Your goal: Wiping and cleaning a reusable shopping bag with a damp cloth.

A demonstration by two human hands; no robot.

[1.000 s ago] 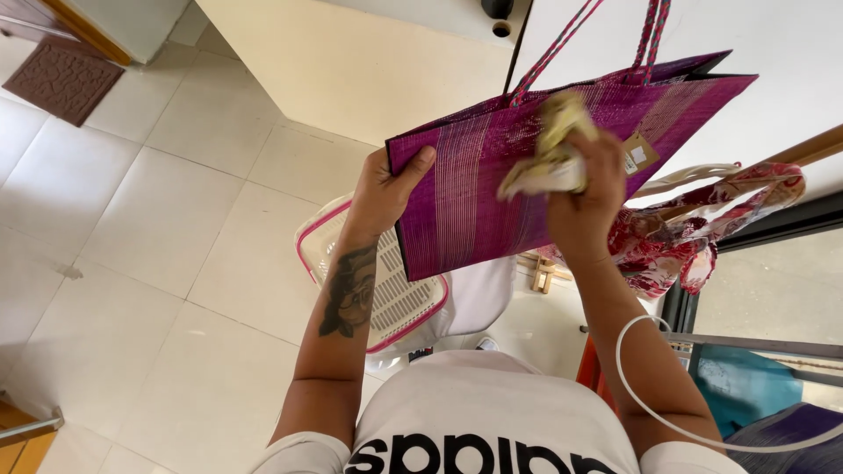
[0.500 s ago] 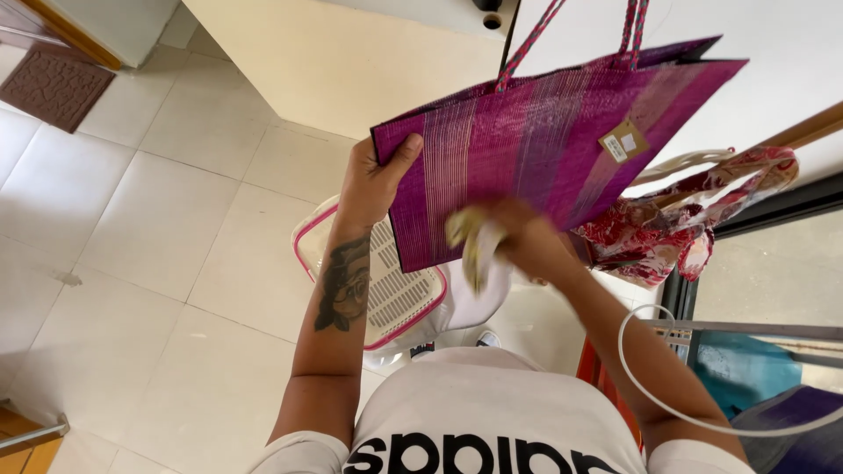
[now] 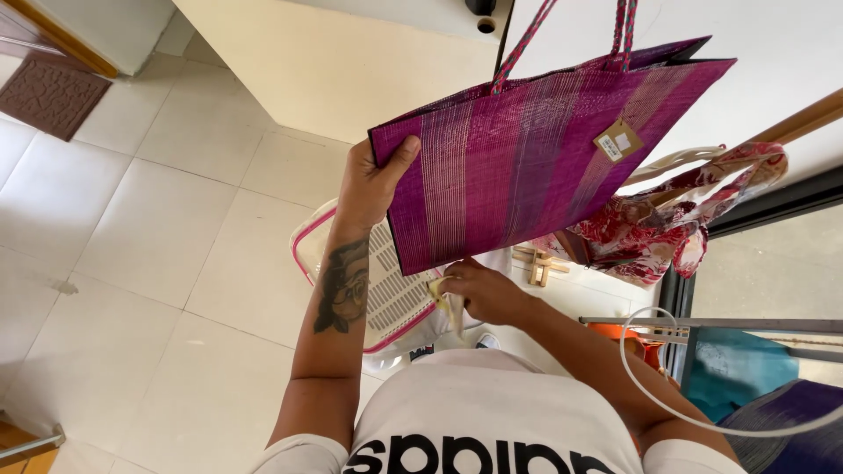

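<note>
Pale tiled floor (image 3: 132, 228) all over, brown doormat (image 3: 48, 92) up in the far left corner. White laundry basket with pink rim (image 3: 391, 294) down on the tiles. Red floral cloth (image 3: 654, 233) draped off a wooden pole (image 3: 803, 118) on the right. Couple of wooden clothespins (image 3: 537, 263) near it. White cable loop (image 3: 694, 412) and a teal tub (image 3: 733, 369) low right.

Bright, even daylight — strongest toward 3 o'clock, by the glass. Pale floor tiles (image 3: 132, 228) nearly wash out; shadows are soft. Focus stays sharp — wide-angle stretch bends the edges.
</note>
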